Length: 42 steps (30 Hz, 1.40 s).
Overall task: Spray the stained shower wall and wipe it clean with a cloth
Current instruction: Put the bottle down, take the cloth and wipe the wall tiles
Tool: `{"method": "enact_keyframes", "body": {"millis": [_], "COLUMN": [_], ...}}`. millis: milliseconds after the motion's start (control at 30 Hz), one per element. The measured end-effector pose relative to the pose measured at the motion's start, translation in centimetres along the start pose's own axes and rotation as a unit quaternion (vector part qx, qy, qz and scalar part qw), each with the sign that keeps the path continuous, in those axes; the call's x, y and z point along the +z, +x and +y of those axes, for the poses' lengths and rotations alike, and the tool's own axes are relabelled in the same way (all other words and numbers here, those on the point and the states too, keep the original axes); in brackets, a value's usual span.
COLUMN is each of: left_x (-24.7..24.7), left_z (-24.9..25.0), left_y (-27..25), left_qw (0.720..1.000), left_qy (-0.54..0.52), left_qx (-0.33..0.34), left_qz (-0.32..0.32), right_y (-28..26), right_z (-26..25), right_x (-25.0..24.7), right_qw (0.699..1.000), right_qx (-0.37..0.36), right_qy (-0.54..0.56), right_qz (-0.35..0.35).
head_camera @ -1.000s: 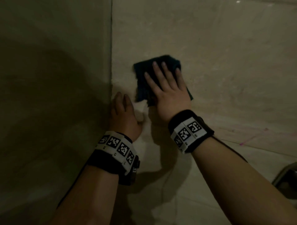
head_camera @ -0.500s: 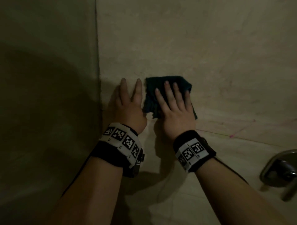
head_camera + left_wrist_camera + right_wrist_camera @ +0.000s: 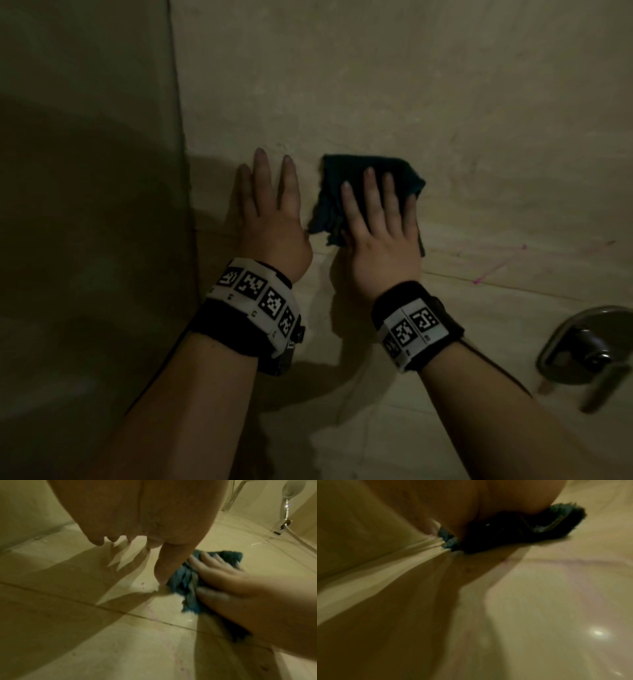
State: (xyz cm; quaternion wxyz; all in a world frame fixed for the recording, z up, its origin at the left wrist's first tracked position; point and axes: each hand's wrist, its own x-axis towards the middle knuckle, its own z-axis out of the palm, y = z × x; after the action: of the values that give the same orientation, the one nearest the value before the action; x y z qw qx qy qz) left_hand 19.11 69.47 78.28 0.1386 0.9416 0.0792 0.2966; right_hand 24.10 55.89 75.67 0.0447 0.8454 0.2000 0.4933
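Your right hand (image 3: 380, 236) lies flat, fingers straight, pressing the crumpled, fuzzy dark teal cloth (image 3: 373, 178) against the smooth, glossy beige tiled wall (image 3: 445, 102). Just left of the cloth, your left hand (image 3: 270, 219) rests flat, holding nothing.

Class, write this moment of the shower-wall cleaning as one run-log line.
phase: wiping | right hand: flat, presses blue cloth on shower wall | left hand: flat on wall beside cloth | pink marks: remain right of cloth

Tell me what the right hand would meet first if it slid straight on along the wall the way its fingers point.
Nothing, apparently: the right hand presses the cloth flat, fingers pointing up the wall, which looks bare above as far as shown.
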Motion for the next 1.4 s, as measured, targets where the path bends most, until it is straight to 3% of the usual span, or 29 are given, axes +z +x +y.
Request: {"method": "enact_keyframes", "body": {"millis": [133, 267, 367, 567, 700, 867, 1000, 1267, 1400], "left_x": [0.3, 0.4, 0.3, 0.2, 0.2, 0.1, -0.1, -0.2, -0.5], "left_z": [0.4, 0.6, 0.3, -1.3, -2.1, -2.4, -3.1, -3.1, -3.2], "left_y": [-0.4, -0.7, -0.8, -0.8, -0.6, -0.5, -0.5, -1.1, -1.2], "left_qw": [1.000, 1.000, 0.999, 0.997, 0.997, 0.996, 0.995, 0.983, 0.981], "left_qy": [-0.001, 0.006, 0.008, -0.005, 0.011, 0.003, -0.024, -0.172, -0.182], "left_qx": [0.013, 0.009, -0.001, -0.045, -0.047, -0.046, -0.038, -0.063, -0.066], "left_qz": [-0.008, -0.029, -0.048, -0.061, -0.063, -0.079, -0.088, -0.027, -0.030], "right_y": [0.2, 3.2, 5.6, 6.3, 4.9, 7.1, 7.5, 3.7, 5.5], "right_z": [0.4, 0.6, 0.1, -1.0, -1.5, -2.3, -3.0, -3.1, -3.8], "right_x": [-0.2, -2.1, -3.6, -3.8, -3.1, -4.2, -4.5, -3.0, -3.6], "right_qw": [1.000, 1.000, 1.000, 0.998, 0.996, 0.992, 0.989, 0.974, 0.984], "right_qx": [-0.010, 0.014, 0.023, -0.032, -0.057, -0.091, -0.105, -0.152, -0.121], "right_qy": [0.006, 0.012, 0.021, 0.016, 0.018, 0.013, 0.035, 0.020, 0.032], "right_qz": [0.000, 0.022, -0.001, -0.058, -0.067, -0.086, -0.100, -0.166, -0.128]}}
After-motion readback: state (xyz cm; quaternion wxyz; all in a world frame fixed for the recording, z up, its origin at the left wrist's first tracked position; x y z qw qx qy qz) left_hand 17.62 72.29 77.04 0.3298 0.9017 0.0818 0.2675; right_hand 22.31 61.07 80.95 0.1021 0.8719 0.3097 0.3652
